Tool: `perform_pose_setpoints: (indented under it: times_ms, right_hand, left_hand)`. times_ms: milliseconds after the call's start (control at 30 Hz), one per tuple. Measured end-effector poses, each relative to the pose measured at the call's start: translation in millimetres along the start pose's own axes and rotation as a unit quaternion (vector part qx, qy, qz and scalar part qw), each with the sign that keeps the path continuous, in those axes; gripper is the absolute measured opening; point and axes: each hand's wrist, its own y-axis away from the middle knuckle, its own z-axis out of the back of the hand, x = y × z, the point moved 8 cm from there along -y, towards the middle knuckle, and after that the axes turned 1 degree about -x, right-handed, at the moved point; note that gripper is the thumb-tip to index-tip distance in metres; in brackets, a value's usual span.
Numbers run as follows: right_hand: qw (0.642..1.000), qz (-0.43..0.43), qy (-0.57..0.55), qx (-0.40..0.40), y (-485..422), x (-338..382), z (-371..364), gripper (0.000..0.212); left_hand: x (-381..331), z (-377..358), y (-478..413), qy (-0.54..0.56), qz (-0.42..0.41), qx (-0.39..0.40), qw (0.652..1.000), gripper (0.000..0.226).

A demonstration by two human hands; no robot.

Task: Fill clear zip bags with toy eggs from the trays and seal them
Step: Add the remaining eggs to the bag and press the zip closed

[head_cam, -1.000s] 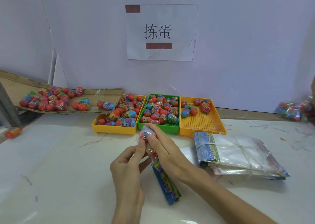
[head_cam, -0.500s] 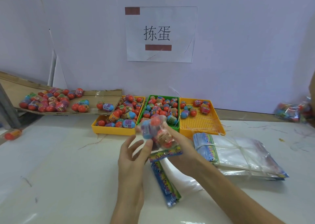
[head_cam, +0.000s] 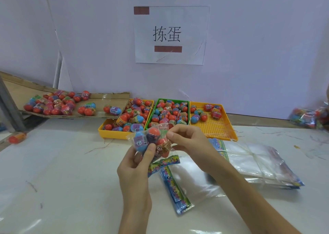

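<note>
Between my hands hangs a clear zip bag [head_cam: 153, 141] holding three toy eggs, its printed header strip [head_cam: 163, 163] pointing down. My left hand [head_cam: 137, 164] grips the bag from below, thumb on a blue egg. My right hand [head_cam: 187, 141] pinches the bag's upper right side. Behind stand three trays: a left yellow tray [head_cam: 106, 133] and a green tray [head_cam: 151, 116] full of eggs, and a right yellow tray [head_cam: 219, 127] with several eggs.
An empty zip bag [head_cam: 179, 185] lies flat under my hands. A banded stack of empty bags [head_cam: 258, 162] lies at right. A cardboard sheet [head_cam: 99, 98] with several loose eggs sits at back left. Filled bags [head_cam: 309, 116] lie at far right. One egg [head_cam: 17, 137] rests at left edge.
The bag was upright on the table with my hands pinching its top. I have lifted it, turned it header-down, and my left hand has closed around it from below.
</note>
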Motion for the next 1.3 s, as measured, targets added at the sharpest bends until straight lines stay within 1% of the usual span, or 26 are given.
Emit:
perform_pose_setpoints:
  times_ms: [67, 167, 267, 367, 567, 667, 800, 867, 933, 1000, 1033, 1067, 1100, 1133, 1167, 1233, 1300]
  right_hand:
    - [1.000, -0.001, -0.006, -0.004, 0.2, 3.5, 3.3, 0.015]
    - [1.000, 0.005, 0.009, 0.007, 1.2, 4.9, 0.7, 0.013]
    - [1.000, 0.008, 0.017, 0.007, 0.7, 4.5, -1.6, 0.013]
    - [1.000, 0.016, 0.006, -0.001, 0.4, 8.4, 0.6, 0.016]
    - [0.999, 0.040, -0.031, -0.002, 1.6, 13.5, 2.1, 0.011]
    - [0.999, 0.046, -0.019, 0.010, 3.1, 17.3, 0.7, 0.014]
    - [0.997, 0.060, 0.024, 0.036, 5.6, 23.0, -1.3, 0.015]
    - [0.997, 0.054, 0.039, 0.051, 6.4, 23.8, -2.4, 0.016]
    - [0.995, 0.032, 0.074, 0.057, 6.5, 21.4, -2.5, 0.025]
    - [0.992, 0.025, 0.123, 0.026, 4.9, 20.1, 4.9, 0.032]
    - [0.991, 0.033, 0.133, -0.006, 3.5, 22.3, 11.3, 0.031]
    - [0.992, 0.039, 0.117, -0.034, 2.1, 24.1, 18.3, 0.026]
    - [0.996, 0.032, 0.072, -0.044, 1.6, 24.5, 22.0, 0.023]
    - [0.999, 0.018, 0.029, -0.032, 1.8, 22.9, 21.3, 0.024]
    - [1.000, 0.009, 0.011, -0.010, 2.4, 22.5, 17.9, 0.027]
    - [0.998, 0.012, 0.059, 0.017, 4.1, 22.7, 11.6, 0.025]
    - [0.995, 0.021, 0.094, 0.010, 4.8, 22.8, 10.0, 0.021]
  left_hand:
    - [0.2, -1.7, 0.9, 0.004, 0.004, 0.006, 1.000, 0.029]
    - [-0.9, 0.2, 1.8, -0.001, -0.003, -0.009, 1.000, 0.035]
    - [-2.4, 1.9, 1.2, 0.010, -0.010, -0.016, 1.000, 0.032]
    - [-2.9, -1.4, 2.2, 0.021, -0.005, -0.001, 1.000, 0.028]
    - [-0.4, -7.6, 2.7, 0.073, 0.030, 0.030, 0.996, 0.038]
    - [-0.9, -7.4, 2.3, 0.084, 0.026, 0.028, 0.996, 0.035]
    - [-4.9, -2.7, 1.9, 0.052, -0.023, 0.006, 0.998, 0.027]
    - [-8.7, 0.9, 2.7, 0.019, -0.057, -0.016, 0.998, 0.036]
    - [-13.8, 3.8, 3.5, 0.002, -0.085, -0.034, 0.996, 0.039]
    - [-16.0, 5.5, 3.6, -0.002, -0.100, -0.044, 0.994, 0.037]
    - [-15.6, 6.5, 3.1, 0.000, -0.103, -0.045, 0.994, 0.034]
    - [-14.9, 7.5, 2.2, -0.002, -0.105, -0.047, 0.993, 0.030]
    - [-14.7, 7.4, 2.0, -0.008, -0.107, -0.045, 0.993, 0.028]
    - [-14.9, 6.3, 2.9, -0.018, -0.110, -0.038, 0.993, 0.027]
    - [-15.0, 3.0, 3.8, -0.028, -0.112, -0.024, 0.993, 0.027]
    - [-14.8, -4.1, 5.5, -0.051, -0.111, 0.011, 0.992, 0.025]
    - [-12.4, -6.6, 5.2, -0.055, -0.098, 0.029, 0.993, 0.027]
